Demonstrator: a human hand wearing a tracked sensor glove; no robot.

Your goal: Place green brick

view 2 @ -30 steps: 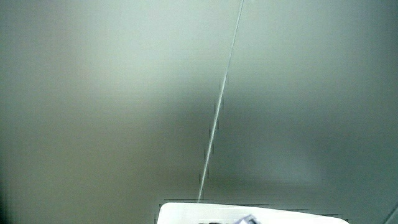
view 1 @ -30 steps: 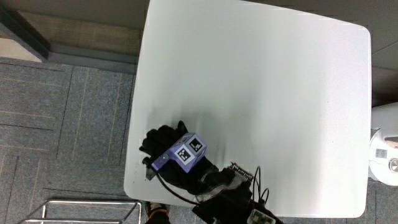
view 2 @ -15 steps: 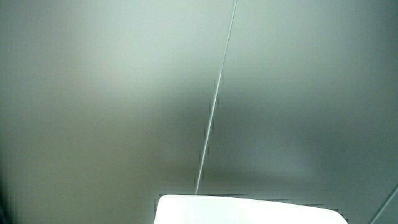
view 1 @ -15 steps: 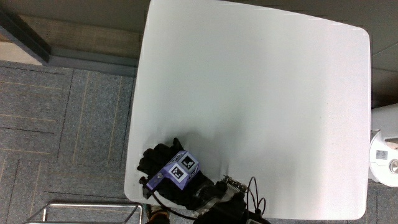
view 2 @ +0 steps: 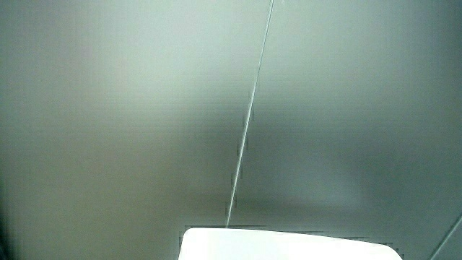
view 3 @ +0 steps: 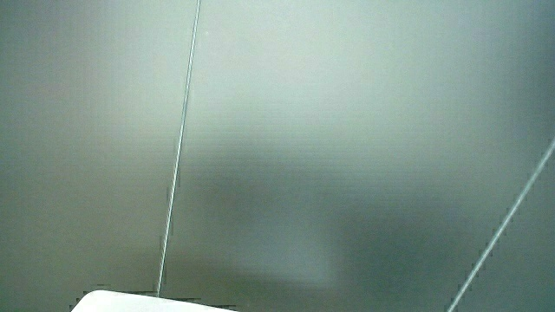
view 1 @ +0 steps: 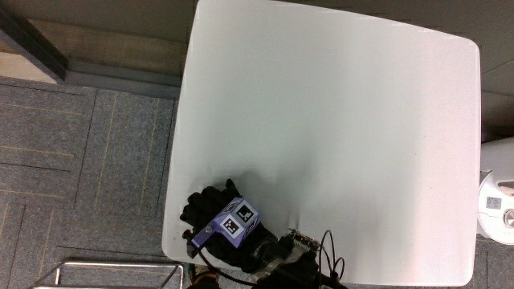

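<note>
No green brick shows in any view. In the main view the gloved hand (view 1: 218,223) rests on the white table (view 1: 337,136) at the corner nearest the person, close to the table's edge. The patterned cube (view 1: 238,218) on its back faces up, and the forearm (view 1: 277,258) runs off over the near edge. Whatever lies under the palm is hidden. Both side views show only a pale wall with a thin strip of the table (view 2: 289,245) (view 3: 130,305).
A white device (view 1: 498,205) stands on the floor beside the table. A metal frame (view 1: 104,269) sits on the grey carpet near the hand's corner. Cables (view 1: 325,250) trail from the forearm.
Over the last second the hand slid nearer to the person, toward the table's edge, and the cube dropped out of the side view. In the last half second it barely moved.
</note>
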